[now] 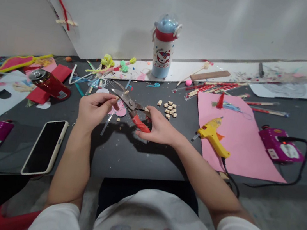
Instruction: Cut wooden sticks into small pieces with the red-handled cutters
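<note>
My right hand (159, 128) is wrapped round the red handles of a pair of pruning shears (141, 124), whose metal blades point up and to the left. Pinched between the fingertips of my left hand (95, 109) is a thin wooden stick (117, 98), its far end by the blades. Whether the blades touch it I cannot tell. Just right of the shears lies a small heap of short cut stick pieces (169, 110). Below the blades, a pink cutout (121, 110) and a few crumbs of wood rest on the dark table (134, 159).
A yellow glue gun (213, 135) lies on pink paper (243, 146), its cord trailing right near a purple box (280, 145). Behind stands a water bottle (163, 53); chopsticks (214, 89) lie to its right. On the left are a phone (45, 147) and a tilted red can (50, 85).
</note>
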Available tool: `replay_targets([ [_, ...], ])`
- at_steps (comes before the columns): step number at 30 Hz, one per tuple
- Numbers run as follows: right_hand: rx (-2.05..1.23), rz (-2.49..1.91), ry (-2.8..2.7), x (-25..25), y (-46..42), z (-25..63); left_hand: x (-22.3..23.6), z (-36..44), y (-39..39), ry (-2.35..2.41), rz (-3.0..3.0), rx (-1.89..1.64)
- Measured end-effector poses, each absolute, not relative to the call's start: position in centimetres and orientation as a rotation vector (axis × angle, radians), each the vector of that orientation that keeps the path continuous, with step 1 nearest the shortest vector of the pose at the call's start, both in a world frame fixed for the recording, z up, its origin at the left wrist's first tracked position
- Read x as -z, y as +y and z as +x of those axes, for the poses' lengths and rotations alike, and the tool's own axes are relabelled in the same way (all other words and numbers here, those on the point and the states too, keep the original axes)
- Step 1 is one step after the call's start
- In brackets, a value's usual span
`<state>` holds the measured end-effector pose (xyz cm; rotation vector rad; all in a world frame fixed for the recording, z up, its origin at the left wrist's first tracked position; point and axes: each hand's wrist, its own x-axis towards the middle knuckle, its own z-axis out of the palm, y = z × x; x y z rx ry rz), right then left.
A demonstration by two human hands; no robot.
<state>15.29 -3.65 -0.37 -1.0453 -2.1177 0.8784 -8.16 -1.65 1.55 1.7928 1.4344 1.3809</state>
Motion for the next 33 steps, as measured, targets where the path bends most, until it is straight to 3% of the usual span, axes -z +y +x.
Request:
replay_targets([
  [12,-0.808,-1.074,-2.162,0.1,-3.8,15.2,-2.1,-8.4,-1.5,1.183,1.53,-1.286],
  [18,-0.93,-1.199,-2.189,-0.6,-4.0,15.2,-2.1,-8.1,-1.4,1.25,1.498,-1.265],
  [33,-1.319,-1.254,-2.052,0.3,-3.6,15.2,-0.5,-7.7,-0.9,1.661,2.373,-1.2],
])
